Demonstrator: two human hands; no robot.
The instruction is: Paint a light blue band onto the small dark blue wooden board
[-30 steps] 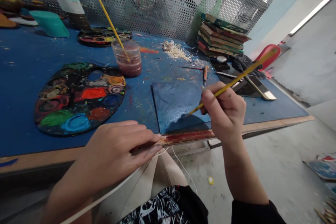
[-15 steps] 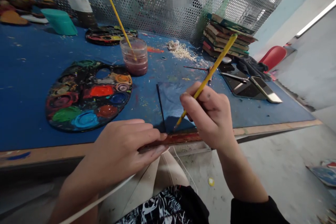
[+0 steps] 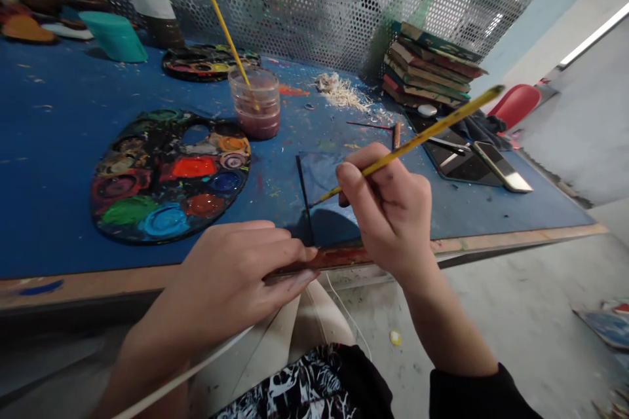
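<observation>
Your right fingers (image 3: 350, 175) pinch the yellow brush (image 3: 425, 136) over the blue panel (image 3: 322, 170); stroke lightly near its left edge, left fingers' (image 3: 289, 251) grip unclear.

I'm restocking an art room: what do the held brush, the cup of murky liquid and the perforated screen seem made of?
Held brush: handle probably wood, painted yellow with dark marks; its core is hidden.
Cup: likely clear, glossy plastic, given its see-through, ribbed walls; glass is possible.
Perforated screen: apparently metal, grey, slightly shiny, with regular holes.

Black right sleeve (image 3: 472, 394); black garment (image 3: 314, 383), white print; beige trousers (image 3: 322, 317).
</observation>
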